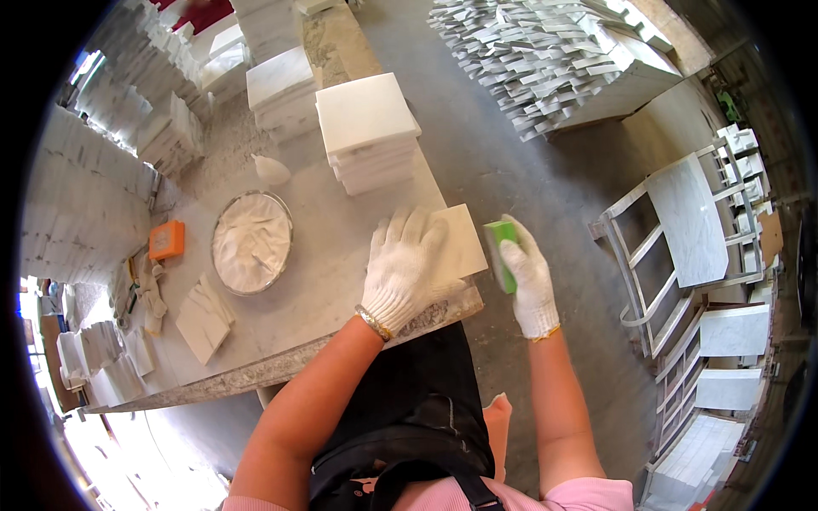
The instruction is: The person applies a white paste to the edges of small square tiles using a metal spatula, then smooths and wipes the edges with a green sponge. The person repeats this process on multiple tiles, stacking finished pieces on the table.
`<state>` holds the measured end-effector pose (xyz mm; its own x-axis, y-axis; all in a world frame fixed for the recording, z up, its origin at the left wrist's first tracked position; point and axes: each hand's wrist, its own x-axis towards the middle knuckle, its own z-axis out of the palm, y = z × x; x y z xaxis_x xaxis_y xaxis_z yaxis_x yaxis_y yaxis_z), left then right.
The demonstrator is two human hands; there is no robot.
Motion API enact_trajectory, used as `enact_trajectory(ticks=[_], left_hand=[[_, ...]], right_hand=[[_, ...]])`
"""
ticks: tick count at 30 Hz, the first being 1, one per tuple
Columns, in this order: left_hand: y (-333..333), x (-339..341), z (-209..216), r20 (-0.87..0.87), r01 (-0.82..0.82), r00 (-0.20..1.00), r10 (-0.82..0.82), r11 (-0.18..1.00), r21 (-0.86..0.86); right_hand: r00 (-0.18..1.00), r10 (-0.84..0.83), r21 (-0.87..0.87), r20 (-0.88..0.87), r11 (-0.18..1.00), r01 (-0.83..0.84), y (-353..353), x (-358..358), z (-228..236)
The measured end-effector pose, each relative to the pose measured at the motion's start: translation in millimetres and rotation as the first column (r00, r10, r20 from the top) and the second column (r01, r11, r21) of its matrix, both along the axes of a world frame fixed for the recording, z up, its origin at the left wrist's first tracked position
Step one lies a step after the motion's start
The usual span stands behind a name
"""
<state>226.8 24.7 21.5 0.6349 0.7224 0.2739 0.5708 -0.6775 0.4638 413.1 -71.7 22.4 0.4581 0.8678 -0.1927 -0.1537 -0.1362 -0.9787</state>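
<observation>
My left hand (402,257), in a white knit glove, lies with fingers outstretched on a white marble tile (461,241). That tile sits at the right edge of the stone-topped table and juts a little past it. In my right hand (532,281), also gloved, is a green hand sanding block (503,255) with a pale face. Thumb and fingers close around the block just right of the tile's outer edge; whether it touches the edge I cannot tell. Beyond my left hand stands a stack of white tiles (366,119).
A round metal-rimmed bowl of white powder (250,243), an orange box (167,240) and a loose marble tile (204,319) lie on the table's left part. Tile stacks (77,196) line the far left. Across the floor are a large tile pile (545,64) and metal racks (652,289).
</observation>
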Motion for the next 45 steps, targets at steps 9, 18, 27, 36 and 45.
enact_trajectory(ticks=[9,18,27,36,45], left_hand=[[1,2,4,0.018,0.004,1.0,-0.005,1.0,0.015],[1,4,3,0.054,0.011,0.998,-0.011,1.0,0.018],[2,5,7,0.052,0.024,0.998,-0.024,1.0,-0.004],[2,2,-4,0.05,0.019,0.999,-0.021,0.999,0.043],[4,-1,2,0.023,0.047,0.999,-0.047,0.999,0.006]], right_hand=[[0.998,0.027,-0.137,0.058,0.99,-0.019,8,-11,17],[0.997,-0.031,-0.066,0.071,0.997,0.036,24,-6,-17],[0.995,-0.02,-0.03,0.098,0.999,0.023,33,-8,-13],[0.956,0.016,-0.074,0.294,0.997,0.006,9,-16,-2],[0.993,-0.003,0.001,-0.118,1.0,0.003,9,6,2]])
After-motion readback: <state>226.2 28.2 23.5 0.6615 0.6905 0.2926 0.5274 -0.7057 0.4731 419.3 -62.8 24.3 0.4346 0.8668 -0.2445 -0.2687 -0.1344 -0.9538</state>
